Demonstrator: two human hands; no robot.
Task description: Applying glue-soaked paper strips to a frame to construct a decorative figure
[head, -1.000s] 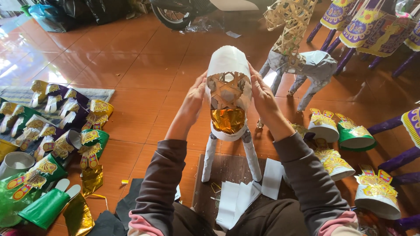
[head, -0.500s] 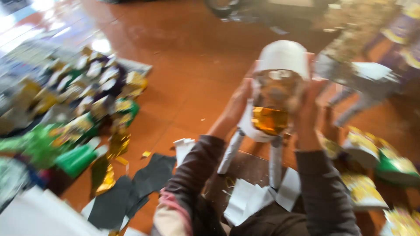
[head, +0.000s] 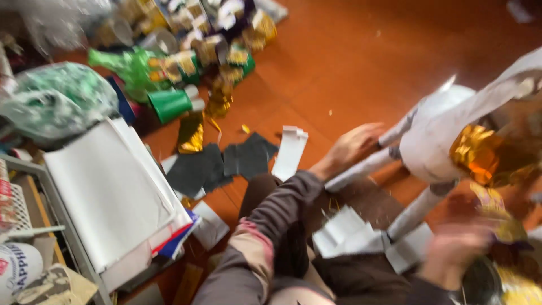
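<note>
- Spreading under everything is the polished red-brown tiled floor (head: 361,62), taking up most of the head view and carrying all the scattered craft material.
- Lying at the left, a thick stack of large white paper sheets (head: 107,192) is resting on a grey metal rack (head: 62,226), with a crumpled green-and-white plastic bag (head: 51,104) sitting just behind it.
- Leaning tilted at the right is the white paper animal figure with tube legs and a gold foil patch (head: 446,135), its body pointing up towards the frame edge and its legs reaching down to the dark board in front of the person.
- Reaching forward, the person's left hand (head: 350,149) is touching one white leg of the figure, fingers stretched along it; whether they are closing around the leg is not possible to tell through the blur.
- Hovering low at the right, the person's right hand (head: 454,251) is smeared by motion, sitting just beside gold and purple foil pieces (head: 502,226); its grip cannot be told.
- Piling up at the top, a heap of green, gold and purple decorated paper cones (head: 192,62) is lying well apart from both hands.
- Lying between the heap and the person's knee are dark grey paper squares (head: 226,161) and a folded white paper strip (head: 291,152).
- Sitting near the figure's legs are small white paper offcuts (head: 350,231).
</note>
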